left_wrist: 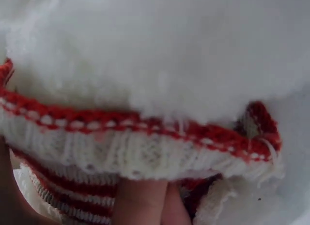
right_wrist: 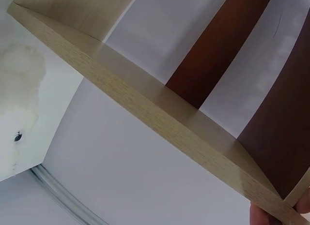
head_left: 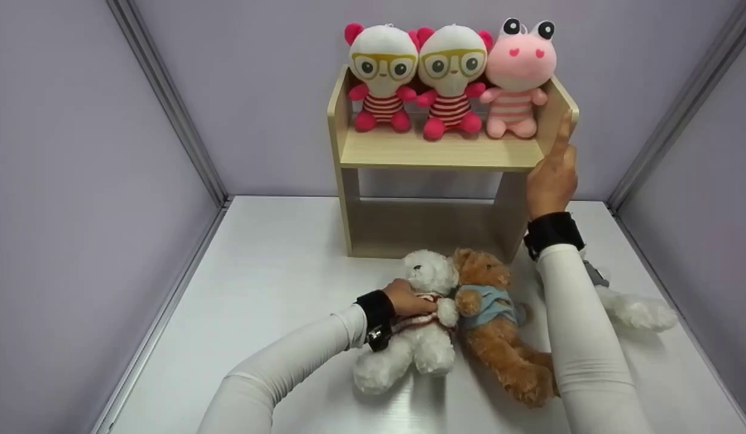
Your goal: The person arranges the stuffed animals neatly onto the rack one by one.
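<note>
My left hand [head_left: 409, 298] grips a white plush bear [head_left: 433, 271] by the middle of its body, over its red-and-white striped knit sweater [left_wrist: 145, 142]. The bear lies on its back on the white table. In the left wrist view, fingers press against the knit below its red edging. My right hand [head_left: 552, 181] holds the right side panel of a small wooden shelf [head_left: 439, 154], with one finger pointing up along the panel. In the right wrist view, fingertips [right_wrist: 261, 216] show on both sides of the panel's edge [right_wrist: 160, 121]; the rest of that hand is hidden.
Two pink-and-white plush pandas with glasses [head_left: 383, 66] [head_left: 452, 66] and a pink plush frog [head_left: 520, 63] sit on the upper shelf. A brown teddy bear [head_left: 490, 304] in a blue top lies against the white bear. Another white plush toy [head_left: 641, 310] is partly hidden behind my right forearm.
</note>
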The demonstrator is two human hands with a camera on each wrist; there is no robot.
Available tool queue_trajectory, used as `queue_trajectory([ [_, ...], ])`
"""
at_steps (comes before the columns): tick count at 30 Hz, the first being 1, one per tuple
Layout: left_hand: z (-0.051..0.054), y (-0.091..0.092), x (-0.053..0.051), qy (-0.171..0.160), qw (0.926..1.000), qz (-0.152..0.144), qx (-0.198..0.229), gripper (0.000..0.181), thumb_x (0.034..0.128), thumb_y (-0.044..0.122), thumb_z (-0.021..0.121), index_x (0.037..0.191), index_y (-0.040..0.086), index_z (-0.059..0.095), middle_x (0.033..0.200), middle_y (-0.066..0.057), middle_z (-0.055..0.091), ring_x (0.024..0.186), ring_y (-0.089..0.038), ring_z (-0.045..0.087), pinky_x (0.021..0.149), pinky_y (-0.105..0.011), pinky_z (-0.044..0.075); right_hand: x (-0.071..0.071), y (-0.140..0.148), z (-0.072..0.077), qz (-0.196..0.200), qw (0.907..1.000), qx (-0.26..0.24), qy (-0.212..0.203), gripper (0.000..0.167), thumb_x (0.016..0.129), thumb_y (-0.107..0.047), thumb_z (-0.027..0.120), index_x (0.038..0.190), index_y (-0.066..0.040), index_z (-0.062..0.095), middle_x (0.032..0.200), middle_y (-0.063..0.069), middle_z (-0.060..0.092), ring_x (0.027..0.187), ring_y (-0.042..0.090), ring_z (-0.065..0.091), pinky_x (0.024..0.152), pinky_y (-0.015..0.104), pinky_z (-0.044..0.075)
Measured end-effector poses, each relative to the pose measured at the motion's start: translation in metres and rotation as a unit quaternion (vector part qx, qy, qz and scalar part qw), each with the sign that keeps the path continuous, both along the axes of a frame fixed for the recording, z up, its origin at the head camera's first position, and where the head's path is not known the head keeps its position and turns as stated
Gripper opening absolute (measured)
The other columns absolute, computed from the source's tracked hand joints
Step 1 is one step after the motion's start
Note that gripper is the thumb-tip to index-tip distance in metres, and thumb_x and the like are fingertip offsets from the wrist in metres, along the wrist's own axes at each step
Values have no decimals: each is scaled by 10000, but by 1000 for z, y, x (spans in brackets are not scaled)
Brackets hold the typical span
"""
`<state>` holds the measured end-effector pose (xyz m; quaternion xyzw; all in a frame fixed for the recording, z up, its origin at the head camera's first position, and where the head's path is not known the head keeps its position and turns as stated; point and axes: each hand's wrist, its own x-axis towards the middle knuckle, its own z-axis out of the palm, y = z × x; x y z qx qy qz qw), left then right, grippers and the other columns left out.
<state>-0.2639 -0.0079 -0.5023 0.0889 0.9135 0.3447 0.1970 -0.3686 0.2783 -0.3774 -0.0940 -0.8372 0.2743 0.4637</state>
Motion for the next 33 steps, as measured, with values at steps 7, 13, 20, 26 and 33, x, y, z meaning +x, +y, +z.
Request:
queue_trajectory([
  [7,2,-7,-18,758,9927,817,458,583,668,500,820,968,54,595,908,-48,594,809,-192,598,729,-301,515,-1,0,-1,-14,10000,-2,65,738,952,42,425,1585,-264,197,1033,301,537,806,480,560,749,585,488],
  [13,-5,-6,-43,1392,9794,1288,700,757,706,496,801,1238,6,577,1156,-182,619,1067,-327,620,918,-406,515,-1,-2,1,-50,10000,-17,-72,706,949,35,450,1569,-271,307,1087,302,538,812,502,577,750,602,494],
  [20,-10,1,-73,1754,9566,2067,1073,820,732,410,811,1347,-34,500,1332,-249,399,1192,-408,505,1008,-468,451,-1,-1,-2,-82,9996,-159,-204,418,953,6,544,1351,-106,608,1143,274,549,955,509,607,854,598,488],
  [26,-8,3,-109,2281,9278,2441,1661,843,750,346,835,1417,5,446,1389,-302,335,1253,-454,435,1053,-537,382,-3,0,-2,90,9998,-99,-175,179,926,24,572,1015,33,726,1123,271,560,1022,476,615,898,543,490],
  [33,-12,-1,-143,2774,9090,2396,1983,931,802,357,804,1502,-23,320,1462,-340,312,1357,-456,314,1122,-580,264,-1,1,-2,104,9998,-65,-144,183,919,36,553,982,45,725,1102,275,562,1028,469,609,921,527,485],
])
